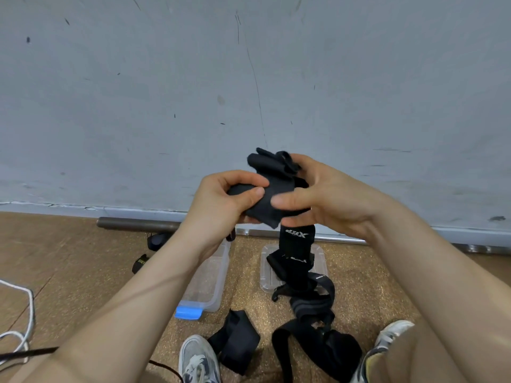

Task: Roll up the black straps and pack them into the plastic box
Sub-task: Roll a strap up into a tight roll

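Strap [272,189], black and partly wound, sits at mid-frame, held up before the wall. Its loose tail [297,244] hangs down over the clear lid [322,261] on the floor. The left grip [229,200] pinches the wound end between thumb and fingers. The right grip [326,197] curls round the bundle from the other side. Rolling looks to be the step in hand, and well short of done. Next the hanging tail likely needs winding in tightly, then the roll goes into the plastic box [218,297] at lower centre-left, where no strap shows. White lettering on the tail, upside down, reads XTEP. More straps [235,344] lie on the floor at the bottom. A small black piece [139,262] at left bears letters starting XUE.
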Tool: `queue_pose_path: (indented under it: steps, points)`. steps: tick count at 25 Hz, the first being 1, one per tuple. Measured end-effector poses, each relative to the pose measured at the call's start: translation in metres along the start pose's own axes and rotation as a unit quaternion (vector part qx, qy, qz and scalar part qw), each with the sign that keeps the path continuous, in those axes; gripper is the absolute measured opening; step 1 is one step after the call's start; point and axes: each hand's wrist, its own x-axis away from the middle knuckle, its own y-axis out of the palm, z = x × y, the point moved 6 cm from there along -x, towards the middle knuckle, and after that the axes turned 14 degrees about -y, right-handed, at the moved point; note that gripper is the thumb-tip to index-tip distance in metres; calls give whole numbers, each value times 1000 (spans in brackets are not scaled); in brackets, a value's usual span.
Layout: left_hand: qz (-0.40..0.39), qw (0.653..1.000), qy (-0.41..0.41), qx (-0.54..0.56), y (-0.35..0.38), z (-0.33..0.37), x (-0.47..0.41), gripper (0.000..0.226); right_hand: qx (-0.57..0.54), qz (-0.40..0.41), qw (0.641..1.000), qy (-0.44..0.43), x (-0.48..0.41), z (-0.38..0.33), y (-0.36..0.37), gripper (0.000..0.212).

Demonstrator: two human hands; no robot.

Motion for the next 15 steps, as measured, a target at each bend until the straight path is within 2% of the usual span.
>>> queue_pose_path:
  steps: [2,4,6,9,12,15]
  points:
    - [3,1000,-4,29,-1,2,-2,14,37,0,999,-13,0,6,6,77]
    - [-42,998,-14,33,2,4,-2,19,24,58,997,-51,-4,8,5,76]
    - [-73,997,-7,-15,1,7,-2,30,5,103,991,-82,-7,9,-1,75]
    - [-33,997,11,-73,-14,14,0,22,-47,128,986,-96,-9,6,-9,67]
    - [14,998,20,-64,-19,15,1,12,-90,130,984,-85,-8,6,-7,57]
    - [13,998,24,-60,-14,14,4,7,-139,143,976,-92,-8,6,-5,59]
